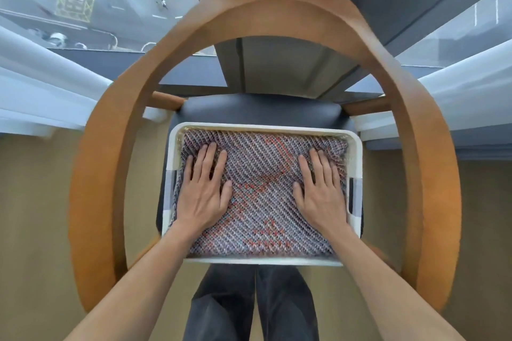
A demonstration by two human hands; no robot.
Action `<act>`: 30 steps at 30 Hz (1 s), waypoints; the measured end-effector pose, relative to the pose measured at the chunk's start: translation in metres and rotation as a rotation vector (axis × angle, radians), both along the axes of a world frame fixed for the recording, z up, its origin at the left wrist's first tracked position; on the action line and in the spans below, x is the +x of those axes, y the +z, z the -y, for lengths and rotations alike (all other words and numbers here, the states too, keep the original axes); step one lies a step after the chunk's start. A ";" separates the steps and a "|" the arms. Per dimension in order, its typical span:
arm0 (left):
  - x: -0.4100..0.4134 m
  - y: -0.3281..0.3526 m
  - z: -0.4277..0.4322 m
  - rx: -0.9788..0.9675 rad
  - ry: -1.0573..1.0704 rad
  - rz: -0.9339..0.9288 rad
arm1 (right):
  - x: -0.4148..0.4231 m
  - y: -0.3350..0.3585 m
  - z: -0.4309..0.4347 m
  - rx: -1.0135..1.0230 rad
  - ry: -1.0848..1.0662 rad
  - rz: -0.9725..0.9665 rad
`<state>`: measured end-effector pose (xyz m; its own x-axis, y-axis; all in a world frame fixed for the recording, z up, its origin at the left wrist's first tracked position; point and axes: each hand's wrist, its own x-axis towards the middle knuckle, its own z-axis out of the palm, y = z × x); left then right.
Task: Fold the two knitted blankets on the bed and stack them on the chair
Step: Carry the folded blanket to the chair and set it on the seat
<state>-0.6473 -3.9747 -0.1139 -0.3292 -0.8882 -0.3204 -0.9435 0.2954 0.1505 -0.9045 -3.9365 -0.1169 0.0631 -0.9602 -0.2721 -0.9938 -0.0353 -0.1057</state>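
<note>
Grey-red knitted blanket lies folded in the white basket on the seat of the wooden chair, filling it to every rim. Left hand rests flat near the left rim and right hand near the right rim, fingers straight and a little spread, with free knit between them. Whatever lies under the blanket is hidden.

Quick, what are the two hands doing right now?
Left hand: open, flat on the knitted blanket in the white basket.
Right hand: open, flat on the same blanket.
</note>
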 end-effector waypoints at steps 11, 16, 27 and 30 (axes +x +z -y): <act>-0.024 0.020 -0.049 0.046 -0.382 -0.077 | 0.010 0.015 -0.038 0.006 0.292 0.102; -0.022 -0.005 -0.038 0.085 -0.457 0.044 | 0.012 -0.010 -0.032 0.127 0.298 0.050; 0.013 0.021 -0.052 0.167 0.152 -0.013 | 0.002 0.014 -0.010 0.057 -0.201 0.069; 0.009 0.015 -0.042 0.221 0.207 -0.037 | 0.014 0.013 0.001 0.138 -0.256 0.038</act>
<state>-0.6387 -3.9327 -0.0989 -0.1632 -0.8479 -0.5044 -0.9729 0.0535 0.2248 -0.8901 -3.9377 -0.1035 -0.1641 -0.9002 -0.4035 -0.9638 0.2335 -0.1290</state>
